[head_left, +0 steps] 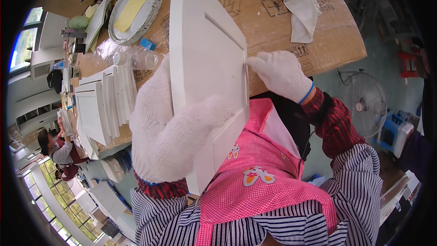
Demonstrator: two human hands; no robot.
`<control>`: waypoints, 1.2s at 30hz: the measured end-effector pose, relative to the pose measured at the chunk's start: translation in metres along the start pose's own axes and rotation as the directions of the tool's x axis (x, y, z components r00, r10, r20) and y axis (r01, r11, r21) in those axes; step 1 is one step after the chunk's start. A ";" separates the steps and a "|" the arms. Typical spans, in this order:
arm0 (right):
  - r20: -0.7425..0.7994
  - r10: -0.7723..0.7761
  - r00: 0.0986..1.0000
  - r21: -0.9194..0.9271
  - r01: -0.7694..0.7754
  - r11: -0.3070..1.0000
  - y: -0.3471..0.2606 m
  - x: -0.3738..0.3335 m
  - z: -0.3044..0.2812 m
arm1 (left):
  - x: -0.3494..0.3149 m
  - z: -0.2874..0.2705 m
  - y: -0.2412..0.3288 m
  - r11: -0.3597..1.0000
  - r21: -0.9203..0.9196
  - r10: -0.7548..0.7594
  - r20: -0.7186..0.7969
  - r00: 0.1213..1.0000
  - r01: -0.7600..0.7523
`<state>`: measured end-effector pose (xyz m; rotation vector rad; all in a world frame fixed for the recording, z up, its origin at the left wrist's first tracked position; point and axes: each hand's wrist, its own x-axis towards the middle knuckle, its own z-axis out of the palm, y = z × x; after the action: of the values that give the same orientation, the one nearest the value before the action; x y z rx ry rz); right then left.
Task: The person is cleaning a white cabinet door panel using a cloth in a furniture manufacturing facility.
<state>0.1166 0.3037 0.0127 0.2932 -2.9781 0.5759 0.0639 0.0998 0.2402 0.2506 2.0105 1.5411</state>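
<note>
A white panel with a recessed middle [213,59], like a small cabinet door, stands on edge in front of me, tilted. My left hand [166,130], in a white knitted glove, is wrapped round its left edge, with fingers lying across its lower face. On the other side my right hand [280,74], gloved too, has its fingers bent together against the panel's right edge. A small dark bit shows at those fingertips, too little to name. Beyond the panel lies the cardboard-covered table [334,32], with a crumpled white cloth [298,7] on it.
To the left stand several similar white panels [98,105] in a row. Near them are a clear plastic bottle [141,59], a small blue block [147,44] and a round tray [157,2] holding a yellow sheet [134,7]. A standing fan [364,102] is at right; another person [63,152] works far left.
</note>
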 end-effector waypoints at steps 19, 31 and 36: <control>0.105 0.009 0.994 0.226 -0.033 0.973 -0.016 -0.019 0.001 | 0.009 -0.016 -0.010 0.999 -0.039 -0.006 0.127 0.992 0.011; -0.065 0.390 0.919 0.423 -0.328 0.845 0.015 0.021 0.013 | 0.016 -0.013 -0.003 0.999 0.031 -0.038 0.090 0.995 0.035; 0.004 0.421 0.907 0.376 -0.391 0.840 0.009 0.024 0.008 | 0.015 -0.014 0.004 0.999 0.023 0.023 0.132 0.991 -0.026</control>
<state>0.0907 0.3045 0.0055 -0.3500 -2.8400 1.1683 0.0432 0.0967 0.2406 0.3785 1.9313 1.4756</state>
